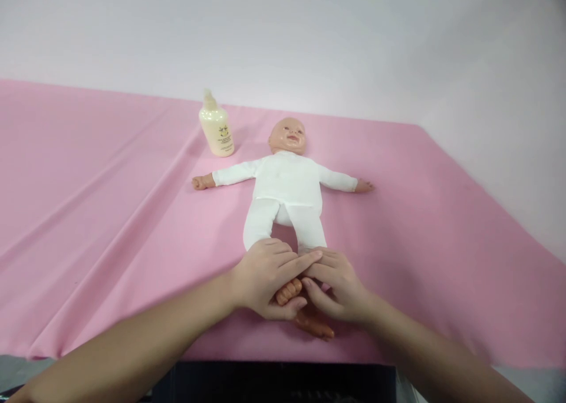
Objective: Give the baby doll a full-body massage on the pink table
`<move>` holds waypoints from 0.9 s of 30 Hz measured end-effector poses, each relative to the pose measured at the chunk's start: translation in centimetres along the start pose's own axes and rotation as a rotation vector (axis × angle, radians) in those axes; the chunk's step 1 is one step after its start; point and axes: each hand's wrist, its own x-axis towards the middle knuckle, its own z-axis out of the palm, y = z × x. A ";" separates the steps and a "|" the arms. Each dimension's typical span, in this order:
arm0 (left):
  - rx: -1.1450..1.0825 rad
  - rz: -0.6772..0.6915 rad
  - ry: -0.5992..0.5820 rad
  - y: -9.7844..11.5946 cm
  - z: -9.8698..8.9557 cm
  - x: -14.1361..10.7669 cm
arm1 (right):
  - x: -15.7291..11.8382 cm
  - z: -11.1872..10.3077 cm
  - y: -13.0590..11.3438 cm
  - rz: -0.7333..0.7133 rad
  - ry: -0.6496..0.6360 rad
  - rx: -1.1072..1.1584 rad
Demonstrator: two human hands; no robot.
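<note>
A baby doll [289,179] in white cloth lies on its back, arms spread out and head away from me. My left hand [267,276] is closed around the foot on the left, whose toes [289,292] show between thumb and fingers. Curled at the doll's other lower leg is my right hand [336,285], its fingertips meeting those of my left hand. Below the hands the second foot [315,325] sticks out toward me. Both of the doll's ankles are hidden by my hands.
A cream pump bottle [216,129] stands left of the doll's head. Pink cloth [119,214] with long creases covers the table, and a pale wall [283,38] rises behind it. Something dark [274,382] lies below the near edge.
</note>
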 end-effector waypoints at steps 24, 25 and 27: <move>-0.021 0.066 -0.036 0.4 -0.4 0.0 | 0.3 -0.4 -0.2 -0.129 0.076 -0.072; -0.027 0.076 -0.019 0.5 -0.5 0.1 | 0.3 -0.6 -0.2 -0.144 0.088 -0.073; -0.043 0.090 0.009 0.6 -0.6 0.2 | 0.3 -0.8 -0.3 -0.178 0.118 -0.074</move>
